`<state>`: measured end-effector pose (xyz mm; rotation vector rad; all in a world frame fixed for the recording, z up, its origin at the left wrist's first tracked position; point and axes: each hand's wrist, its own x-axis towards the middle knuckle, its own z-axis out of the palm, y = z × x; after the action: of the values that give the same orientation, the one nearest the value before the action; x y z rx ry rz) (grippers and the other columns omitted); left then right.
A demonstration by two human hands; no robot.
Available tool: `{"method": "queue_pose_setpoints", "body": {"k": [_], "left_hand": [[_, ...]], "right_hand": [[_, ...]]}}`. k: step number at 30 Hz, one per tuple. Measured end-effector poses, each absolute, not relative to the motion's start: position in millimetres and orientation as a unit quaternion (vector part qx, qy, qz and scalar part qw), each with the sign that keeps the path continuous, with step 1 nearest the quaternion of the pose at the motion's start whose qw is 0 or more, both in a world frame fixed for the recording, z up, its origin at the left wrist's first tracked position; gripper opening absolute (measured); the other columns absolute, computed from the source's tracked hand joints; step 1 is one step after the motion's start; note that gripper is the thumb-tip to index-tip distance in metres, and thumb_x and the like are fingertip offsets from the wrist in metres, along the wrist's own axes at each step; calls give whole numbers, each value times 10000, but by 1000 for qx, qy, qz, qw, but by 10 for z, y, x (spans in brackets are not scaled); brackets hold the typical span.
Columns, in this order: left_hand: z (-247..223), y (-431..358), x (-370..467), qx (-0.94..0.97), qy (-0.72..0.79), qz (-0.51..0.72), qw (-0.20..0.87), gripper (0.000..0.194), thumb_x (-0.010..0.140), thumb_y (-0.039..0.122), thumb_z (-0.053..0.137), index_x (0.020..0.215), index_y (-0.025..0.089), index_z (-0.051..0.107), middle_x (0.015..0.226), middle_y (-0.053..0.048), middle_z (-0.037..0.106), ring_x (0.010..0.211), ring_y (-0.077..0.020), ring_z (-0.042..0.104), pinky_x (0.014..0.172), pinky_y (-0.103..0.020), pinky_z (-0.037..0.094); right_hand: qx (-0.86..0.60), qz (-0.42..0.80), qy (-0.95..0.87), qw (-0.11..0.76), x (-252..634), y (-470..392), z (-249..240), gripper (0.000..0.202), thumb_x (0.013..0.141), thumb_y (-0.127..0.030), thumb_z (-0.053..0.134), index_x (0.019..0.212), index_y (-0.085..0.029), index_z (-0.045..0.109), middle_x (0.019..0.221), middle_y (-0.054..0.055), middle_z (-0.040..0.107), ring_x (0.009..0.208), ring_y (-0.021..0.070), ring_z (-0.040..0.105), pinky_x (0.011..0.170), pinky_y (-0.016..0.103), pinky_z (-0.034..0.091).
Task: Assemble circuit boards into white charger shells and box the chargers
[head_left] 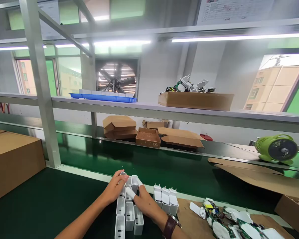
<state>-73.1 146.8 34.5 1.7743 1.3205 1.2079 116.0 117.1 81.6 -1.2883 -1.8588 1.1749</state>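
Open-topped white plastic charger housings [130,215] stand in short columns on the green work surface in front of me. At the far end of the left column, my left hand [116,187] curls its fingers around a housing [122,191]. My right hand [144,199], with white covers on thumb and forefinger and a watch at the wrist, grips a housing [134,182] at the far right of the group. Its thumb lies across a neighbouring housing. To the right stand three white housings fitted with pronged lids [165,197]. My fingers partly hide the far housings.
Circuit boards with white parts [229,219] lie on cardboard [185,215] at right. A large carton [15,162] stands left, beside a metal post [43,99]. The shelf above holds a blue tray [103,97] and a filled carton [195,100]. A green fan [276,148] stands far right.
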Motion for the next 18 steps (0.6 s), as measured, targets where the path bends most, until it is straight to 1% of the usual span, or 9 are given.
{"method": "queue_pose_setpoints", "body": {"k": [3, 5, 7, 9, 11, 12, 14, 16, 18], "left_hand": [[309, 1427, -763, 672, 510, 448, 295, 606, 1020, 666, 427, 1253, 197, 732, 1506, -154, 530, 1478, -312, 428, 1160, -441, 456], [302, 1413, -786, 671, 523, 443, 284, 594, 1040, 644, 400, 1255, 198, 728, 1478, -155, 547, 1471, -323, 424, 1179, -492, 424], [314, 1417, -819, 673, 533, 433, 275, 561, 1063, 610, 395, 1243, 195, 727, 1423, -144, 593, 1443, -321, 451, 1205, -544, 367], [340, 1441, -864, 676, 542, 420, 269, 513, 1063, 578, 458, 1291, 185, 695, 1381, -133, 632, 1395, -315, 504, 1207, -567, 344], [377, 1464, -919, 676, 554, 402, 273, 513, 1044, 548, 527, 1365, 167, 647, 1369, -140, 656, 1354, -316, 552, 1192, -566, 367], [398, 1462, -947, 674, 562, 392, 278, 534, 1036, 541, 537, 1396, 157, 628, 1373, -152, 662, 1342, -321, 568, 1182, -557, 389], [437, 1398, -1002, 669, 573, 375, 287, 600, 1036, 561, 488, 1451, 142, 594, 1400, -178, 657, 1359, -336, 567, 1173, -538, 419], [449, 1237, -1040, 670, 578, 368, 285, 709, 1021, 625, 447, 1529, 137, 522, 1506, -200, 576, 1447, -357, 487, 1201, -536, 399], [401, 1012, -1042, 686, 568, 363, 275, 885, 922, 716, 589, 1610, 187, 411, 1666, -181, 379, 1561, -389, 307, 1253, -567, 319]], "right_hand": [[-498, 476, -656, 306, 1054, 1220, 742, 752, 901, -661, 600, 1440, -143, 517, 1503, 184, 564, 1451, 362, 464, 1212, 509, 366], [-493, 498, -639, 316, 993, 1210, 711, 776, 904, -689, 575, 1461, -155, 495, 1490, 169, 580, 1448, 337, 476, 1189, 471, 402], [-484, 518, -629, 319, 947, 1181, 696, 820, 879, -716, 598, 1475, -164, 487, 1484, 159, 588, 1444, 321, 489, 1173, 437, 425], [-479, 530, -623, 317, 927, 1151, 694, 858, 850, -721, 640, 1488, -169, 481, 1482, 161, 593, 1433, 328, 505, 1167, 437, 435], [-479, 535, -621, 314, 942, 1135, 702, 858, 849, -704, 658, 1504, -182, 474, 1503, 157, 582, 1431, 333, 510, 1178, 443, 423], [-480, 535, -621, 311, 962, 1134, 707, 844, 861, -694, 651, 1512, -188, 471, 1521, 154, 569, 1437, 333, 507, 1185, 445, 417], [-486, 534, -622, 304, 1023, 1144, 714, 817, 897, -680, 610, 1528, -182, 461, 1563, 159, 532, 1465, 324, 483, 1196, 443, 406], [-494, 529, -623, 298, 1096, 1166, 709, 828, 924, -689, 556, 1552, -163, 438, 1610, 174, 476, 1504, 313, 438, 1210, 444, 393], [-502, 512, -629, 300, 1154, 1202, 692, 897, 922, -731, 517, 1587, -142, 391, 1661, 190, 393, 1541, 314, 381, 1240, 457, 349]]}}
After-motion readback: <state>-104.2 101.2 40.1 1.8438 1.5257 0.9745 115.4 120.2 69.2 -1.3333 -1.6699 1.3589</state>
